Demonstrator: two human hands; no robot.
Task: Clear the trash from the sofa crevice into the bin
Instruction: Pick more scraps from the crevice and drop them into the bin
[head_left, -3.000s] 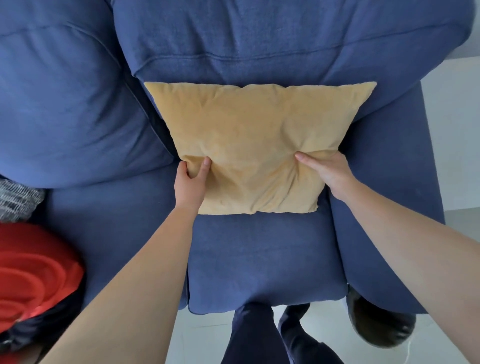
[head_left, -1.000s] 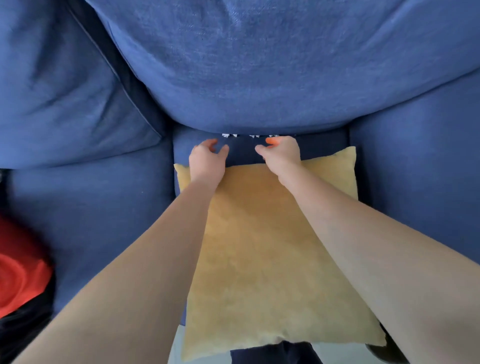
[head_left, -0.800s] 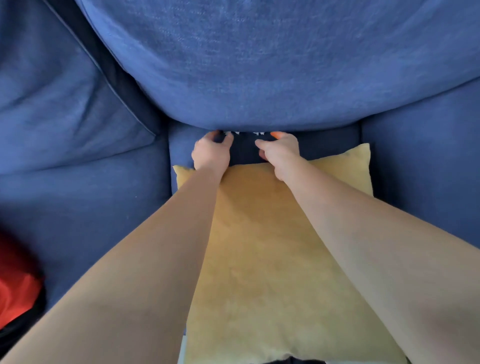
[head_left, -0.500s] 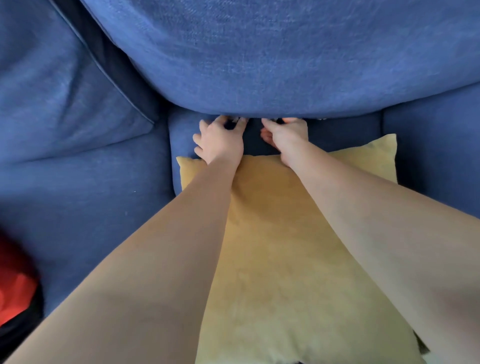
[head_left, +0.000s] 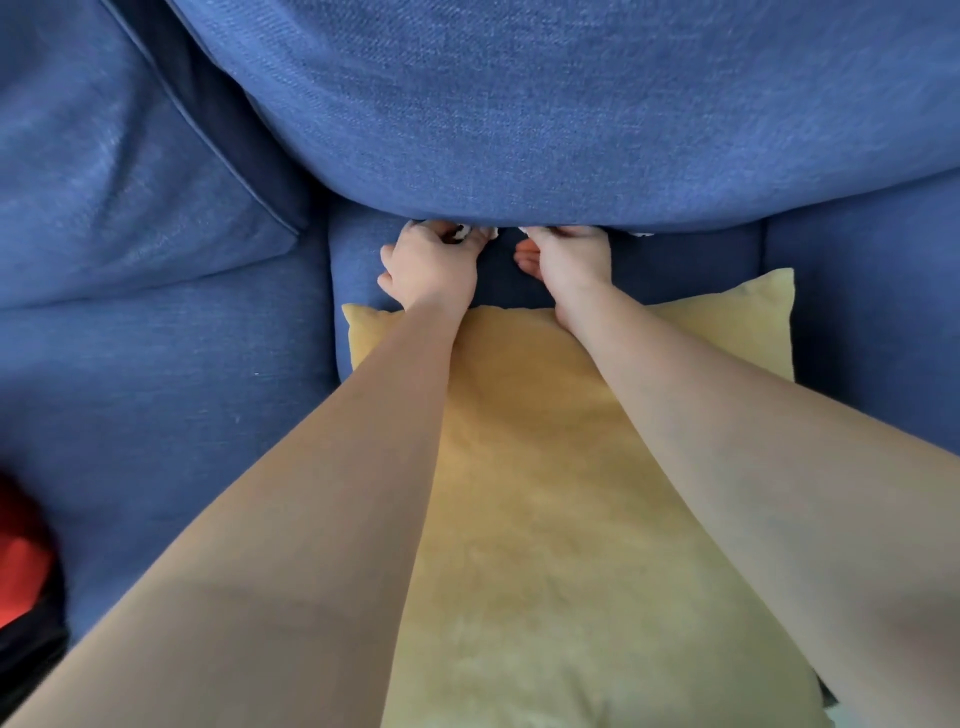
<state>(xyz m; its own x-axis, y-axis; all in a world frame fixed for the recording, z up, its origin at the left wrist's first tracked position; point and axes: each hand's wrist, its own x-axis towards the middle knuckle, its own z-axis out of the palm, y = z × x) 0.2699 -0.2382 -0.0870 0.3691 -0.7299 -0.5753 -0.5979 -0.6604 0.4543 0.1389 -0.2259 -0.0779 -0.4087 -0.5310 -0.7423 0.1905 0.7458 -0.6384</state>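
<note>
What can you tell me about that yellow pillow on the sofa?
The yellow pillow is a soft, square, velvety cushion lying flat on the blue seat cushion, its far corners pointing toward the backrest. Both forearms cross above it, hiding part of its surface. Its near edge runs out of view.

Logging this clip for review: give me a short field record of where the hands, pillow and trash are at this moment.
left hand: at the sofa crevice, fingers curled on white scraps
right hand: at the crevice beside it, fingertips under the back cushion; grip hidden
yellow pillow: flat on the seat, under both forearms
more scrap: white bit right of the right hand
bin: not identifiable
</note>
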